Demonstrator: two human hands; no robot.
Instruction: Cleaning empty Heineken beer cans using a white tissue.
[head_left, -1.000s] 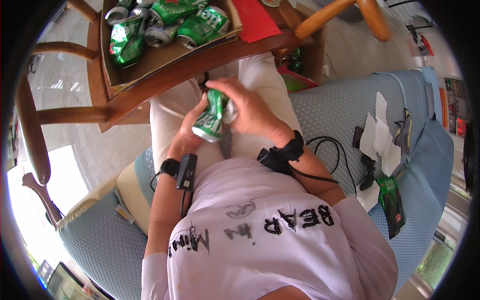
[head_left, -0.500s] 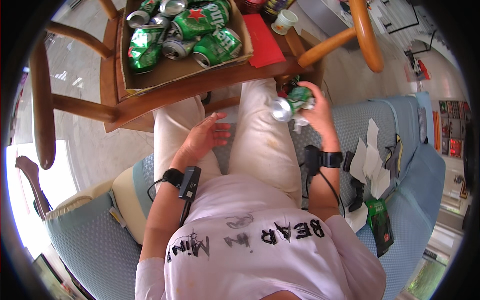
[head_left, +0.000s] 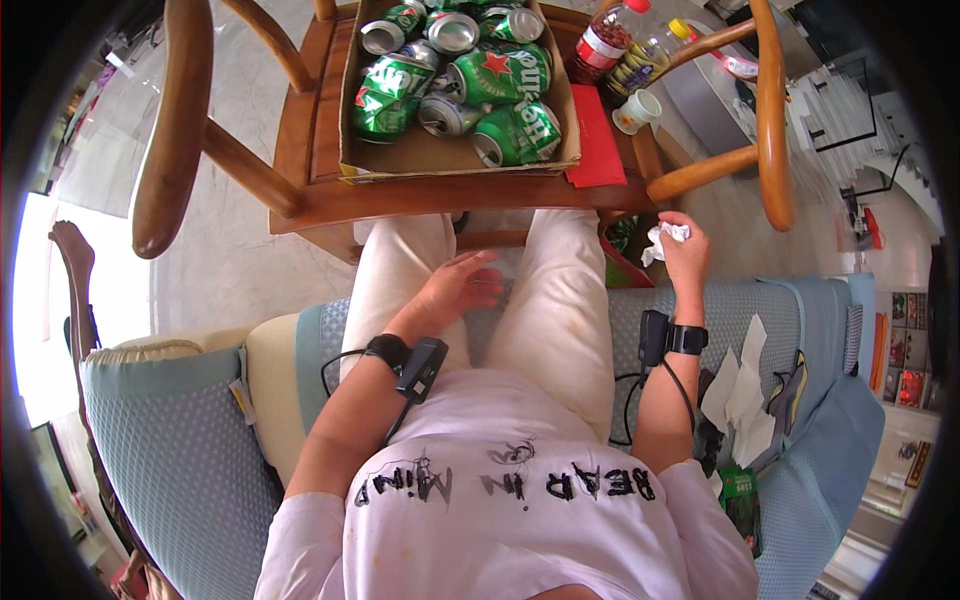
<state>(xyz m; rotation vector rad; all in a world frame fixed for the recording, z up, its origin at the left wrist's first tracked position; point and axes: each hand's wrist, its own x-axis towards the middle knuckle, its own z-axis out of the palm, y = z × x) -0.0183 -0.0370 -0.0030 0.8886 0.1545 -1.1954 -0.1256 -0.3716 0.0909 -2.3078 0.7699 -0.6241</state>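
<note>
Beyond my right knee, my right hand (head_left: 690,256) is closed around a crumpled white tissue (head_left: 662,242). Just left of it, low beside the chair, part of a green can (head_left: 622,233) shows in a red-edged container (head_left: 628,268); the rest is hidden by my leg. My left hand (head_left: 462,288) hovers over my lap, fingers apart and holding nothing. In front of me a shallow cardboard box (head_left: 420,158) rests on a wooden chair (head_left: 310,150). Several green and silver drink cans (head_left: 500,76) lie in it, some of them dented.
Right of the box are a red envelope (head_left: 600,150), a white paper cup (head_left: 637,112), a red-capped bottle (head_left: 605,45) and a yellow-capped bottle (head_left: 645,62). Curved chair arms (head_left: 772,130) flank both sides. White paper sheets (head_left: 742,395) and a green packet (head_left: 740,500) lie on the blue sofa.
The can that was in my right hand has left it; only the tissue remains there. That hand has moved to the right. The view has shifted, showing more of the chair and bottles.
</note>
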